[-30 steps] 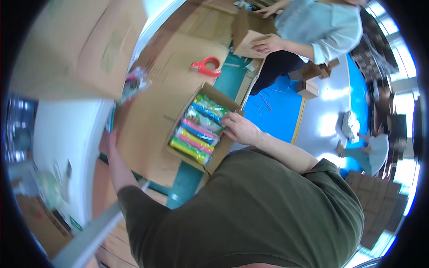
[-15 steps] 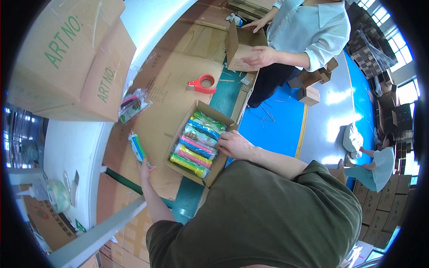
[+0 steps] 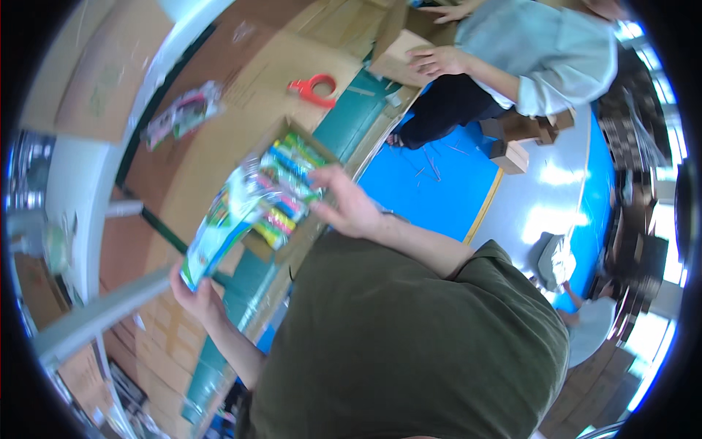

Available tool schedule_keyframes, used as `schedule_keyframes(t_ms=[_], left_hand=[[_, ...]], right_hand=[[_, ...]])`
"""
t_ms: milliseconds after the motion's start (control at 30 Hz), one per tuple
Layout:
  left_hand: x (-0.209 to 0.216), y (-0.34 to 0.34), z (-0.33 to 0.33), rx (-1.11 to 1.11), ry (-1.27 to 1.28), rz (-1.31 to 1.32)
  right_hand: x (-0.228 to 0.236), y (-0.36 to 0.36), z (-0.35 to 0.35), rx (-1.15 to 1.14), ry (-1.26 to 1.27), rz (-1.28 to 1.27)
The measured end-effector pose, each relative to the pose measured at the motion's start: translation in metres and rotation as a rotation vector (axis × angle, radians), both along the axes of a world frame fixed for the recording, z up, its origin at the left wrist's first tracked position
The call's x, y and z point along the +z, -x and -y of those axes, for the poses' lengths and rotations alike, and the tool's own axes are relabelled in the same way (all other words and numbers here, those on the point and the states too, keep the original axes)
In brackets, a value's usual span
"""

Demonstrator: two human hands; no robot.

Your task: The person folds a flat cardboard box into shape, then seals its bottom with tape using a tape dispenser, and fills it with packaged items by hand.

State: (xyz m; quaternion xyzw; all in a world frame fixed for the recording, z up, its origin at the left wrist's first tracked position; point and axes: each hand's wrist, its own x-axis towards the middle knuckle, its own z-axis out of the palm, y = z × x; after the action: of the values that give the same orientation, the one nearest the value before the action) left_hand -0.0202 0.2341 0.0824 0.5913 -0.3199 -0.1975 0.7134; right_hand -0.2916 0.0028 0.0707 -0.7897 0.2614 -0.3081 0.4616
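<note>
My left hand grips the lower end of a clear plastic packet with green and blue print, held up in front of the carton. Its upper end is blurred and covers part of what lies behind. The open cardboard carton on the table holds a row of similar packets in blue, green, pink and yellow. At the carton's right side is my right hand, thumb and fingers apart, with nothing visible in it; whether it touches the packets I cannot tell.
A red tape dispenser lies beyond the carton. Another bagged packet lies at the left. Across the table a person in a light shirt handles an open box. Large cartons stand upper left; a grey rail crosses lower left.
The packet in my left hand has come nearer and now overlaps the carton. My right hand has lifted from the carton's edge and spread its fingers. The whole view has shifted.
</note>
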Motion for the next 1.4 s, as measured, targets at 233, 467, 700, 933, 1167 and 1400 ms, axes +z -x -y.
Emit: schedule_keyframes(t_ms=[233, 467, 700, 933, 1167, 1400], left_hand=[[0.026, 0.074, 0.089, 0.230, 0.235, -0.458], [0.006, 0.053, 0.124, 0.276, 0.021, -0.091], [0.002, 0.094, 0.191, 0.282, 0.073, -0.115], [0.032, 0.125, 0.198, 0.427, -0.041, -0.152], [0.023, 0.151, 0.168, 0.274, 0.076, -0.669], [0.024, 0.215, 0.133, 0.252, 0.088, -0.443]], right_hand=[[-0.023, 0.048, 0.033, -0.097, -0.231, 0.060], [-0.061, 0.090, 0.067, -0.072, -0.213, -0.108], [-0.079, 0.121, 0.095, 0.065, -0.291, -0.100], [-0.047, 0.135, 0.103, 0.103, -0.339, -0.214], [-0.016, 0.113, 0.093, 0.471, -0.837, 0.037], [-0.013, 0.069, 0.071, 0.551, -1.354, 0.220]])
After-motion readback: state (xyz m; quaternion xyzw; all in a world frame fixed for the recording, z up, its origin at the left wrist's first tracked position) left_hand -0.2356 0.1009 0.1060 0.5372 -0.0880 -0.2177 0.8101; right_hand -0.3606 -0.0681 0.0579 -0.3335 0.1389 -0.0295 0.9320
